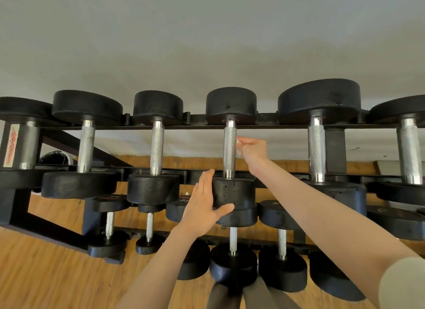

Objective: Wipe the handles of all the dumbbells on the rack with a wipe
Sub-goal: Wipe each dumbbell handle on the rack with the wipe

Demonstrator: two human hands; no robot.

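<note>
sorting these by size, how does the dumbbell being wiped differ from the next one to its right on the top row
The wiped dumbbell has smaller black heads than the right neighbour, and a thinner handle. The right hand holds a wipe against the first, the left hand on its near head; nothing touches the neighbour. Both have knurled steel handles.

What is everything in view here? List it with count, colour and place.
Upper-tier dumbbells: six in view, black heads, knurled silver handles, across the top of the rack.
Lower-tier dumbbells: at least five, black, smaller, below; some hidden.
Rack: one, black metal, against the wall.
Wall: grey-white, behind.
Floor: wooden, orange-brown.
Wipe: one, whitish, beside the fourth handle from the left.
Right hand: grips the wipe at that handle.
Left hand: fingers straight, against that dumbbell's near head.
</note>
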